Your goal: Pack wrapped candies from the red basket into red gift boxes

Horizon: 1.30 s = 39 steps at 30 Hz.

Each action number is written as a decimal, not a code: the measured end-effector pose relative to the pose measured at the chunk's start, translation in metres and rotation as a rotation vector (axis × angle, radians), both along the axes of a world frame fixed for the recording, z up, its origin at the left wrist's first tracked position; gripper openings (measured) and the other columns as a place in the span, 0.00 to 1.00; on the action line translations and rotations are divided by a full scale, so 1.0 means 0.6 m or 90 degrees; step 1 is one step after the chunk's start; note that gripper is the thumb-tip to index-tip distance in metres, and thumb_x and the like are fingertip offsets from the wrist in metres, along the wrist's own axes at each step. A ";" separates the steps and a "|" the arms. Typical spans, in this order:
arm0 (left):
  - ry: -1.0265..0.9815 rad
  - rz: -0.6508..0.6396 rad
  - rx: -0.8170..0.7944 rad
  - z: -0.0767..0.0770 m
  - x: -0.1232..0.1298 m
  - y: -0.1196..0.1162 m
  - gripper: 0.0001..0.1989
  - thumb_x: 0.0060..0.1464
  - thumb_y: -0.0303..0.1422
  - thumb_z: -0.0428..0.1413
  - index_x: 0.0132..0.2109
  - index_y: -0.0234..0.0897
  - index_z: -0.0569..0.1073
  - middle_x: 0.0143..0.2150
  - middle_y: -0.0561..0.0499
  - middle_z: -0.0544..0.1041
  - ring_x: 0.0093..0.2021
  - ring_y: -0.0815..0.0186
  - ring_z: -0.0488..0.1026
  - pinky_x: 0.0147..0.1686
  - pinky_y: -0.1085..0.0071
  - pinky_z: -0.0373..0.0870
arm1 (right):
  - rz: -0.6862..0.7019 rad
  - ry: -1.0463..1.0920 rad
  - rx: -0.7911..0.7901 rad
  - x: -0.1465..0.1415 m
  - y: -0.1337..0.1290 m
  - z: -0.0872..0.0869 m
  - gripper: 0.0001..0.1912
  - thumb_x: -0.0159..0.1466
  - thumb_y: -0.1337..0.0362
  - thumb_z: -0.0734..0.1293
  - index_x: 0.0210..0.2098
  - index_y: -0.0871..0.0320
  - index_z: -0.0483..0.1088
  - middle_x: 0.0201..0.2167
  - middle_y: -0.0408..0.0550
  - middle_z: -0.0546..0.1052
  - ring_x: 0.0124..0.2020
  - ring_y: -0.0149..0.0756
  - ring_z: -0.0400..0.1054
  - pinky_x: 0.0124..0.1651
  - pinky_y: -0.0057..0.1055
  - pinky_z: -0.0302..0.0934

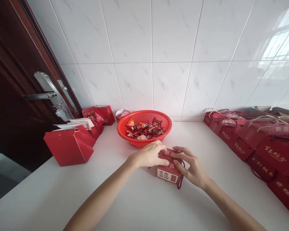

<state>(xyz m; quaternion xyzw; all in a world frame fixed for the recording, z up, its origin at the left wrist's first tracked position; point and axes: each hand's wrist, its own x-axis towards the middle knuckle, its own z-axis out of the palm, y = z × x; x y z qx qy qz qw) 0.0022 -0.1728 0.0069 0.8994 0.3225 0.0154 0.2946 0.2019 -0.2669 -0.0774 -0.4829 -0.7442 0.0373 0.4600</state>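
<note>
Box point(168, 172) at lower centre of frame | my left hand point(149, 156) and right hand point(192, 166): fingers bent upon its top, pinching I cannot tell | probably light, stiff card, easily dented; better hold by sides

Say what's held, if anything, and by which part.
The left hand and right hand touch the small red box on top; any grip is unclear.

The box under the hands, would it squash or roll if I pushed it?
The box probably won't roll, because its sides look flat. It might dent if squeezed hard, as it looks like folded card. Its cord may flop about, since it curves loosely.
</note>
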 end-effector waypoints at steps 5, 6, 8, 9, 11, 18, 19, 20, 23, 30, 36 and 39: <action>0.026 -0.001 -0.046 -0.004 0.001 0.011 0.21 0.51 0.46 0.63 0.48 0.41 0.72 0.53 0.47 0.73 0.52 0.55 0.71 0.44 0.65 0.68 | 0.003 -0.016 -0.005 0.001 0.001 0.000 0.13 0.70 0.62 0.63 0.48 0.48 0.78 0.52 0.53 0.77 0.50 0.47 0.74 0.49 0.46 0.73; 0.024 -0.004 -0.053 -0.004 0.002 0.011 0.21 0.51 0.46 0.63 0.48 0.41 0.72 0.53 0.47 0.73 0.51 0.56 0.72 0.43 0.66 0.68 | 0.006 -0.019 -0.003 0.001 0.002 0.000 0.13 0.70 0.62 0.63 0.48 0.49 0.78 0.52 0.53 0.78 0.50 0.47 0.74 0.49 0.46 0.73; 0.023 -0.011 -0.064 -0.004 0.003 0.012 0.19 0.52 0.45 0.63 0.47 0.41 0.72 0.52 0.48 0.74 0.50 0.56 0.73 0.41 0.67 0.68 | 0.014 -0.022 0.005 0.001 0.002 0.001 0.13 0.70 0.62 0.63 0.48 0.49 0.79 0.52 0.53 0.78 0.50 0.46 0.74 0.48 0.46 0.73; 0.023 -0.015 -0.065 -0.003 0.003 0.012 0.19 0.52 0.45 0.63 0.47 0.40 0.72 0.52 0.48 0.75 0.50 0.57 0.73 0.40 0.68 0.68 | 0.019 -0.023 0.008 0.001 0.003 0.002 0.13 0.70 0.62 0.63 0.48 0.49 0.79 0.52 0.54 0.78 0.50 0.46 0.74 0.48 0.46 0.73; 0.024 -0.017 -0.057 -0.003 0.004 0.012 0.19 0.52 0.44 0.63 0.47 0.40 0.72 0.52 0.48 0.75 0.50 0.57 0.73 0.40 0.68 0.68 | 0.024 -0.022 0.011 0.001 0.002 0.004 0.14 0.70 0.63 0.62 0.48 0.49 0.79 0.52 0.54 0.79 0.50 0.47 0.74 0.48 0.47 0.73; 0.040 -0.023 -0.028 -0.002 0.004 0.014 0.19 0.53 0.44 0.63 0.48 0.41 0.73 0.51 0.49 0.76 0.50 0.57 0.73 0.43 0.68 0.67 | 0.039 -0.041 0.003 0.000 -0.001 0.013 0.17 0.71 0.64 0.61 0.53 0.49 0.77 0.54 0.54 0.78 0.52 0.48 0.74 0.50 0.47 0.74; 0.043 -0.024 -0.027 -0.002 0.004 0.014 0.19 0.53 0.44 0.63 0.48 0.41 0.73 0.52 0.48 0.75 0.50 0.57 0.73 0.43 0.68 0.67 | 0.041 -0.044 0.003 0.001 -0.001 0.013 0.17 0.72 0.64 0.60 0.53 0.49 0.77 0.54 0.54 0.78 0.52 0.48 0.74 0.50 0.48 0.74; 0.046 -0.026 -0.026 -0.002 0.004 0.014 0.19 0.53 0.44 0.62 0.48 0.41 0.73 0.52 0.48 0.75 0.51 0.57 0.72 0.43 0.68 0.67 | 0.041 -0.046 0.002 0.001 -0.001 0.013 0.17 0.72 0.64 0.60 0.53 0.49 0.78 0.54 0.54 0.78 0.53 0.48 0.74 0.51 0.48 0.73; 0.050 -0.024 -0.029 -0.002 0.004 0.013 0.19 0.53 0.45 0.62 0.48 0.41 0.73 0.52 0.48 0.75 0.50 0.57 0.72 0.43 0.68 0.66 | 0.035 -0.045 -0.005 0.002 -0.002 0.012 0.17 0.72 0.63 0.60 0.53 0.49 0.77 0.55 0.54 0.78 0.53 0.48 0.74 0.52 0.48 0.73; 0.051 -0.021 -0.041 0.001 0.005 0.013 0.18 0.53 0.45 0.62 0.47 0.41 0.72 0.51 0.50 0.75 0.49 0.58 0.72 0.42 0.68 0.65 | 0.016 -0.022 -0.041 -0.001 -0.008 0.011 0.16 0.71 0.61 0.61 0.54 0.50 0.76 0.55 0.54 0.77 0.56 0.47 0.72 0.55 0.45 0.71; 0.034 -0.009 -0.034 0.003 0.002 0.010 0.21 0.52 0.48 0.61 0.49 0.42 0.73 0.52 0.48 0.73 0.50 0.57 0.71 0.44 0.67 0.67 | -0.103 0.124 -0.150 0.021 -0.004 0.017 0.20 0.69 0.47 0.61 0.48 0.55 0.73 0.46 0.56 0.81 0.48 0.49 0.76 0.49 0.44 0.70; 0.007 0.004 -0.018 0.003 0.000 0.009 0.22 0.50 0.50 0.61 0.47 0.42 0.76 0.52 0.47 0.72 0.49 0.57 0.71 0.43 0.68 0.67 | -0.089 0.182 -0.285 0.034 -0.001 0.023 0.24 0.66 0.41 0.61 0.42 0.56 0.72 0.35 0.53 0.81 0.40 0.47 0.76 0.42 0.41 0.69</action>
